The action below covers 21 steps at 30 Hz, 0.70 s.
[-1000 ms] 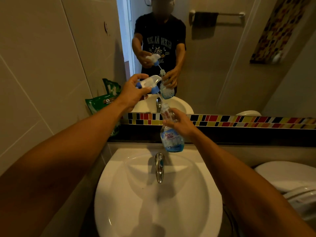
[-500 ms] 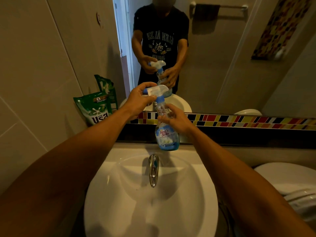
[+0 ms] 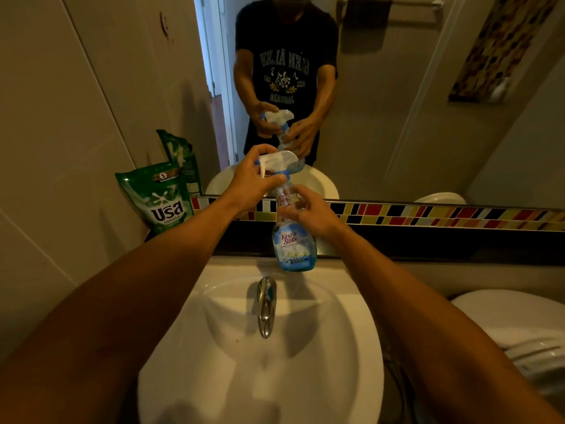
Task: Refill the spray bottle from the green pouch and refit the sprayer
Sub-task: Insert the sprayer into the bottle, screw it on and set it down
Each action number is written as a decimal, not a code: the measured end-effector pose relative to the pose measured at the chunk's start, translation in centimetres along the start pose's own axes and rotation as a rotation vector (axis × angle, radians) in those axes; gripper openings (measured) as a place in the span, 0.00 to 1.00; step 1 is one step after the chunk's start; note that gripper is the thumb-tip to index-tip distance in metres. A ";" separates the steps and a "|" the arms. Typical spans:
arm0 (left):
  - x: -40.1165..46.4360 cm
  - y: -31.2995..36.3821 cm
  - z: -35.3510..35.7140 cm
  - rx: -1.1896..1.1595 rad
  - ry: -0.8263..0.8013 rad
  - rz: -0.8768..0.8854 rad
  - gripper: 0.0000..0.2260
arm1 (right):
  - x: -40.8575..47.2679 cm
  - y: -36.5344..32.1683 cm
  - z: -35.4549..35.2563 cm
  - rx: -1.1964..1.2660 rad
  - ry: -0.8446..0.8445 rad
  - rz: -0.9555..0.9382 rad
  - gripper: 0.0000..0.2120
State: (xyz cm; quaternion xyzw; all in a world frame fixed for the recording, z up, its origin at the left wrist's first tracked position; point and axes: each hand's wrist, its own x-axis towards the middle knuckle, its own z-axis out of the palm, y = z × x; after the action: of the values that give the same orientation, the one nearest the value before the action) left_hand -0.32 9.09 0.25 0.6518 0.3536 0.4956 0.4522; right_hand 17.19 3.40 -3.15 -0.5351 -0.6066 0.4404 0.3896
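I hold a clear spray bottle (image 3: 294, 246) with a blue "King's Stella" label upright above the back of the sink. My right hand (image 3: 308, 211) grips its upper body and neck. The white and blue sprayer head (image 3: 276, 162) sits on top of the bottle neck, and my left hand (image 3: 252, 182) is closed around it, thumb at the blue collar. The green pouch (image 3: 159, 198) stands on the ledge at the left, leaning against the tiled wall, apart from both hands.
A white sink (image 3: 263, 362) with a chrome tap (image 3: 266, 306) lies below the bottle. A mirror (image 3: 397, 87) behind the coloured tile strip (image 3: 428, 215) reflects a person and the bottle. A white toilet (image 3: 526, 325) is at the right.
The sprayer head, held apart above the bottle a second ago, has come down onto the neck. The view has shifted, bringing the green pouch further into sight.
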 end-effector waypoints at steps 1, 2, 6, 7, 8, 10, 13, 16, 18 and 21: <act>0.1 -0.1 -0.1 -0.010 -0.013 -0.007 0.26 | 0.0 0.0 -0.2 0.007 -0.006 0.000 0.28; 0.2 -0.1 -0.1 -0.016 -0.026 -0.012 0.26 | -0.1 -0.1 -0.3 0.009 -0.012 0.001 0.28; 0.3 -0.1 -0.1 -0.033 -0.055 -0.036 0.26 | -0.1 -0.3 -0.6 0.001 -0.015 0.013 0.28; 0.3 0.0 0.0 -0.035 -0.049 -0.035 0.26 | -0.1 -0.4 -0.7 -0.001 -0.017 0.016 0.28; 0.3 0.1 0.1 -0.036 -0.043 -0.027 0.26 | 0.0 -0.4 -0.6 -0.007 -0.018 0.020 0.28; 0.2 0.2 0.2 -0.037 -0.036 0.000 0.25 | 0.0 -0.6 -0.5 -0.018 -0.018 0.019 0.27; 0.2 0.3 0.2 -0.036 -0.014 0.017 0.24 | 0.1 -0.9 -0.3 -0.025 -0.011 0.003 0.26; 0.3 0.3 -0.1 -0.030 -0.014 0.005 0.24 | 0.2 -1.0 -0.2 -0.016 -0.011 0.005 0.28; 0.3 0.4 -0.4 -0.029 -0.023 -0.009 0.24 | 0.3 -1.0 -0.2 -0.012 -0.013 0.003 0.28; 0.1 0.7 -0.4 -0.031 -0.022 -0.012 0.25 | 0.2 -1.1 0.1 -0.017 -0.011 -0.002 0.28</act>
State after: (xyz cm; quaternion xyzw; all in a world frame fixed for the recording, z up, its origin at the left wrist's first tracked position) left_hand -0.71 9.06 0.94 0.6481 0.3445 0.4911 0.4692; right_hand 16.74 3.55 -2.14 -0.5353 -0.6131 0.4377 0.3821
